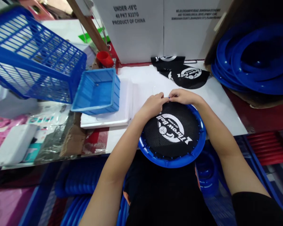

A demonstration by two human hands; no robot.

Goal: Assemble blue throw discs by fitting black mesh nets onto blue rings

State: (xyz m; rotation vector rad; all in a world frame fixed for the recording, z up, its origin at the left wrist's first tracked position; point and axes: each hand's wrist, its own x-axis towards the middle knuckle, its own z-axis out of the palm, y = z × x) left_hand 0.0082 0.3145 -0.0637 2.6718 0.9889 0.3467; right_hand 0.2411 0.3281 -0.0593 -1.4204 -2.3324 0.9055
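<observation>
- my left hand and right hand meet at the far edge of the blue ring, fingertips pinched together on the black mesh disc where it joins the rim.
- the ring lies at the near edge of the white desk, partly overhanging toward my lap, with the "throw ball" print facing up.
- i judge the ring to be light, stiff plastic, and the mesh soft and stretchy; it looks taut, so it may slip off the pegs if i let go.
- best hold, i think: pinch the mesh hem right at the rim, not the middle, and steady the ring by its outer lip.
- more black mesh discs lie farther back on the desk, well apart from my hands.
- a stack of blue rings sits to the right.
- a small blue tray and a blue wire basket sit to the left; a white carton stands behind.
</observation>
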